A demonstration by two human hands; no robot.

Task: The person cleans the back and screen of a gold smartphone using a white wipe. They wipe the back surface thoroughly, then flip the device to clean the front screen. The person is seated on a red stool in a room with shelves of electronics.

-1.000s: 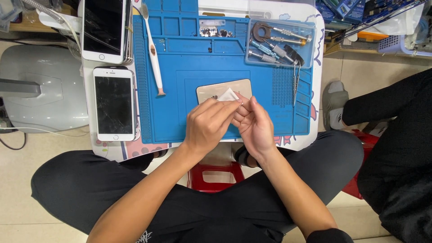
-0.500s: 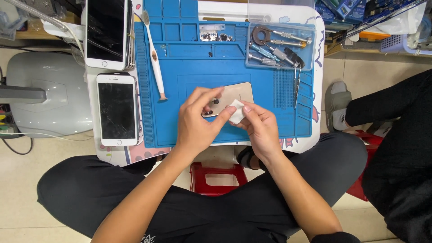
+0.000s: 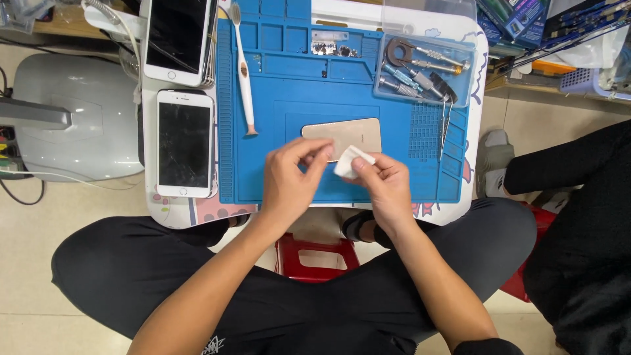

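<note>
Upper phone (image 3: 179,39): you have it at the table's left edge, above the other; white frame, tall rectangular screen, dark and unlit.
Lower phone (image 3: 185,143): directly below, just left of your blue mat (image 3: 296,177); white frame, black screen, faint cracks across the glass, off.
Gold phone (image 3: 342,135): mid-mat, lying back up, so no screen shows to you.
Packages (image 3: 519,20): far right beyond your table, flat blue and dark packs stacked at a slant; detail too small to tell.
</note>
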